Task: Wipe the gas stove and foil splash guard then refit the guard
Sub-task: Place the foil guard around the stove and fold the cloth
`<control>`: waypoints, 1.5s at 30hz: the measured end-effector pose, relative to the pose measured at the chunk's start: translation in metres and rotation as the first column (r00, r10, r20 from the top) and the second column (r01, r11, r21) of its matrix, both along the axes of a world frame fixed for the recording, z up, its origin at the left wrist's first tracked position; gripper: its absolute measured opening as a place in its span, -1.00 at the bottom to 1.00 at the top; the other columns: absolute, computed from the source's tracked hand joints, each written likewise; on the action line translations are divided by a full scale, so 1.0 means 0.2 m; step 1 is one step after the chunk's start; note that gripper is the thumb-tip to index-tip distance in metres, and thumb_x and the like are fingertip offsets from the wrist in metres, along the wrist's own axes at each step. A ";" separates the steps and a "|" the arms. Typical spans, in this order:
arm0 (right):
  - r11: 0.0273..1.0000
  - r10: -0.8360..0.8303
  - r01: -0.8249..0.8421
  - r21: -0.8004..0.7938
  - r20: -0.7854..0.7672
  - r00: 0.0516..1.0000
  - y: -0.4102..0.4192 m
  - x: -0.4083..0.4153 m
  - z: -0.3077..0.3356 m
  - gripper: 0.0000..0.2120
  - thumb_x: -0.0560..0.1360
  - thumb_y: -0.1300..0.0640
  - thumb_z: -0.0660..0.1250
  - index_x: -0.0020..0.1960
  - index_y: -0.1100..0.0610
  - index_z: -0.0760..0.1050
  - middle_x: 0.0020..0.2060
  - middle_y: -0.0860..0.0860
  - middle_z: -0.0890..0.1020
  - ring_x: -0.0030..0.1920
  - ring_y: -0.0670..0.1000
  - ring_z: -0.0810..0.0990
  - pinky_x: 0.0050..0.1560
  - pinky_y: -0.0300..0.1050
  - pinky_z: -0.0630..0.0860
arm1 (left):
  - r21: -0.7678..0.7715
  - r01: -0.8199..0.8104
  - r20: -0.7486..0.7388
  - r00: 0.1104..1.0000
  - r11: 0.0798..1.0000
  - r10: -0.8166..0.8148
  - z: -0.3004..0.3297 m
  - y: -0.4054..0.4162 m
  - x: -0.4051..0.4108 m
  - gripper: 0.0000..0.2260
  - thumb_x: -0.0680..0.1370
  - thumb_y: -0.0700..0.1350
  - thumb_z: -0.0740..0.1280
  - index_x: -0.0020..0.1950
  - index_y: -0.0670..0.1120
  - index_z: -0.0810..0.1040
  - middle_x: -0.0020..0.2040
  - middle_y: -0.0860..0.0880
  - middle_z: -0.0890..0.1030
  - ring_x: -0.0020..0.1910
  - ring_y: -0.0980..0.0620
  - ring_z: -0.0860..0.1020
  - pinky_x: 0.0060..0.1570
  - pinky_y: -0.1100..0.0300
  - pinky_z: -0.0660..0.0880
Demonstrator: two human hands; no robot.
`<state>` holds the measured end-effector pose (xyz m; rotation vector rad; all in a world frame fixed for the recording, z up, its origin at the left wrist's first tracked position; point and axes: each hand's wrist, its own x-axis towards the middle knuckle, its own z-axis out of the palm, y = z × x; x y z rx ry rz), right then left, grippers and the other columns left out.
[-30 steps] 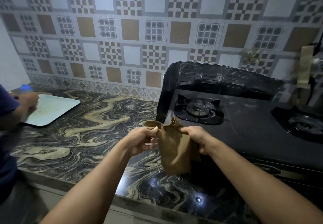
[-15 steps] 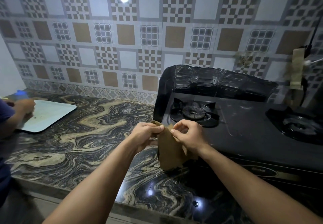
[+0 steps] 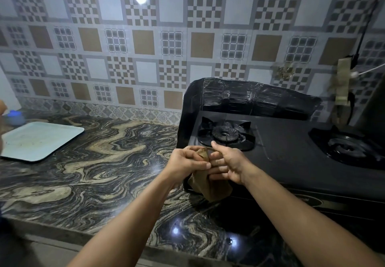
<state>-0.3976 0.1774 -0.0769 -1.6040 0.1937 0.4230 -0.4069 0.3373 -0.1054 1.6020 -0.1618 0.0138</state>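
From the head camera, both hands meet just in front of the black two-burner gas stove (image 3: pixel 291 158), bunching a brown wiping cloth (image 3: pixel 210 187) between them. The left hand (image 3: pixel 187 164) curls its fingers over the cloth's upper fold, thumb laid across it. The right hand (image 3: pixel 227 166) pinches the same fold from the other side, forefinger stretched toward the burner, the remaining fingers wrapped round the fabric. The rest of the cloth hangs below the hands, over the stove's front left corner and the dark marbled stone table (image 3: pixel 93 173).

The stove sits on the right half of the table, against the patterned tile wall (image 3: pixel 145 43). Its left burner (image 3: pixel 226 134) lies just beyond the hands; the right burner (image 3: pixel 350 147) is near the frame's right edge. The dark, crinkled foil splash guard (image 3: pixel 250 99) stands upright round the stove's back and left side.

Near the table's far left corner lies a pale blue rectangular tray (image 3: pixel 39 139), with a small blue object (image 3: pixel 14 116) just behind it, too blurred to identify.
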 end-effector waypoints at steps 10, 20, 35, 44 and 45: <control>0.998 -0.066 0.066 0.025 0.032 0.997 -0.04 0.03 -0.14 -0.90 0.47 0.17 0.43 -0.05 0.18 0.65 -0.22 0.10 0.72 -0.17 0.07 0.69 -0.14 -0.07 0.60 | -0.087 -0.091 -0.056 0.995 0.992 0.086 -0.10 -0.05 -0.03 -0.85 0.38 -0.24 0.54 -0.29 -0.30 0.65 -0.08 -0.12 0.60 -0.08 0.04 0.59 -0.16 0.18 0.57; 0.997 0.027 -0.015 -0.079 0.142 0.990 -0.04 -0.02 -0.14 -0.83 0.49 0.21 0.38 0.02 0.26 0.65 -0.12 0.18 0.72 -0.04 0.17 0.70 -0.01 0.00 0.62 | -0.183 -0.132 -0.370 0.927 0.974 0.056 -0.04 -0.01 0.01 -0.76 0.37 -0.35 0.51 -0.19 -0.12 0.48 -0.31 -0.08 0.57 -0.29 0.01 0.57 -0.39 0.14 0.56; 0.861 -0.507 0.476 0.178 0.235 0.829 -0.31 -0.01 0.12 -0.73 0.57 0.17 0.15 -0.30 0.12 0.42 -0.45 0.06 0.50 -0.40 0.04 0.49 -0.30 -0.07 0.47 | 0.048 -0.141 -0.160 0.976 0.989 0.147 0.27 0.11 0.14 -0.87 0.46 -0.34 0.25 -0.20 -0.14 0.53 -0.22 -0.13 0.52 -0.21 -0.05 0.47 -0.20 0.11 0.41; 0.983 -0.091 0.161 -0.089 0.526 0.846 -0.54 -0.05 0.34 -0.64 0.30 -0.11 0.46 -0.10 0.12 0.47 -0.33 -0.03 0.55 -0.33 -0.09 0.51 -0.33 -0.26 0.47 | 0.644 0.006 0.239 0.948 0.765 -0.209 0.56 -0.15 0.21 -0.86 0.36 -0.14 0.56 -0.25 -0.07 0.61 -0.32 0.07 0.53 -0.33 0.14 0.45 -0.29 0.24 0.40; 0.980 -0.023 0.130 -0.154 0.556 0.831 -0.59 -0.05 0.37 -0.65 0.26 -0.06 0.51 -0.14 0.10 0.46 -0.35 -0.04 0.54 -0.34 -0.10 0.50 -0.34 -0.27 0.45 | 0.642 -0.005 0.267 0.939 0.767 -0.217 0.58 -0.18 0.24 -0.87 0.38 -0.15 0.55 -0.25 -0.09 0.60 -0.32 0.07 0.53 -0.33 0.13 0.46 -0.31 0.25 0.40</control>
